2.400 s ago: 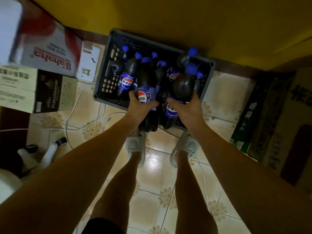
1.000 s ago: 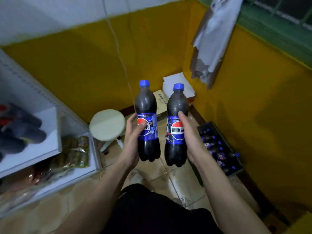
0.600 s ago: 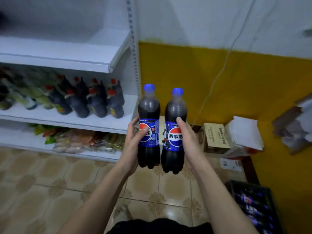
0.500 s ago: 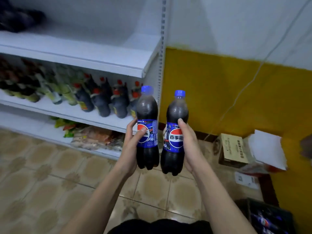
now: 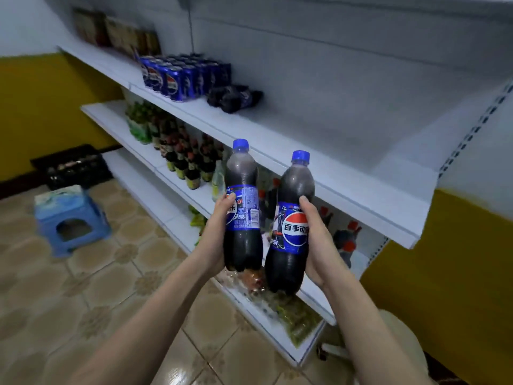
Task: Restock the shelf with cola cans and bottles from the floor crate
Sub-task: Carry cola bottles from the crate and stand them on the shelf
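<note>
Left hand [image 5: 219, 232] fingers wrap the label band of the left cola bottle [image 5: 243, 209] from the left side, fingertips showing on the label front, palm behind; grip closed around it, bottle upright, blue cap up. Right hand [image 5: 316, 240] mirrors that on the right cola bottle [image 5: 291, 232]: fingers curl over the label's right edge, index tip at the top of the label, heel of the hand low on the body. That bottle tilts slightly with its cap to the right. Mid-body grips likely chosen so the bases stay free to set down flat. The bottles sit just beside each other, lower bodies near or touching, can't tell which. Both forearms reach forward and up from the bottom of the view, wrists roughly level, bottles held in front of the white shelf edge [image 5: 319, 187], not yet over it. Target looks like the shelf's bare right stretch, next to the lying cola bottles [image 5: 233, 98] and the stacked cola cans [image 5: 180, 76]. The tier below holds dark red-capped bottles [image 5: 188, 159]. Next move probably needs a lift to clear the lip. A dark floor crate [image 5: 75, 168] and blue plastic stool [image 5: 69, 218] sit far left on the tile.
</note>
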Demonstrator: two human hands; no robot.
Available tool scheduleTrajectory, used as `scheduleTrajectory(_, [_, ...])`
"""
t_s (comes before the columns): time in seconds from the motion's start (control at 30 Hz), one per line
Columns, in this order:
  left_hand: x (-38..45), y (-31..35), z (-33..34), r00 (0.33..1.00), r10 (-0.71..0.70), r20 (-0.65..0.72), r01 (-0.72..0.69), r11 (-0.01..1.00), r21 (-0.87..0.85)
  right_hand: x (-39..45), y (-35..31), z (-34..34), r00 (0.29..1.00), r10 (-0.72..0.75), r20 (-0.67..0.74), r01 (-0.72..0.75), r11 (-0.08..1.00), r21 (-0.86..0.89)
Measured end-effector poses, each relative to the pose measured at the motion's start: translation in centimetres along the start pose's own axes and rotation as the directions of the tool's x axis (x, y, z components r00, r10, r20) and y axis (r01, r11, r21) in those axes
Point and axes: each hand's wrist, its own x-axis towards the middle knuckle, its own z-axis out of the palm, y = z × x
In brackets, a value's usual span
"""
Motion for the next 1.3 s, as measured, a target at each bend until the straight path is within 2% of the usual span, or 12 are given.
scheduleTrajectory(0.17, [5.2,5.2,-1.7,0.997,0.06,-0.057,-0.065,0.994,-0.089,5.1,-4.3,3.0,0.998,-0.009,0.064,0.014,0.997,-0.076])
scheduleTrajectory(0.4, [14.4,10.7,-3.9,0.998,0.058,-0.039,-0.054,0.994,0.093,15.9,-7.6,5.2,0.997,-0.054,0.053,0.054,0.999,-0.001])
scheduleTrajectory(0.53, [21.1,13.3,-3.7,1.0,0.002,0.001,-0.002,0.995,0.103,22.6,-10.1,5.9,0.995,-0.073,0.075,0.071,0.997,0.02])
scheduleTrajectory(0.67, [27.3,16.4,-2.8,0.999,-0.029,0.042,0.022,0.987,0.161,28.8,-12.7,6.8,0.996,-0.081,0.027,0.08,0.996,0.023])
scheduleTrajectory(0.93, [37.5,21.7,-0.4,0.982,0.119,0.148,-0.156,0.948,0.278,37.3,-15.4,6.8,0.991,-0.11,-0.069,0.112,0.994,0.016])
scheduleTrajectory(1.13, [44.4,23.6,1.1,0.956,0.177,0.233,-0.272,0.831,0.485,41.1,-17.0,6.2,0.926,-0.32,-0.199,0.294,0.944,-0.153])
scheduleTrajectory(1.3, [50.9,25.9,2.3,0.902,0.192,0.386,-0.415,0.632,0.655,45.0,-18.9,6.1,0.832,-0.473,-0.291,0.371,0.864,-0.341])
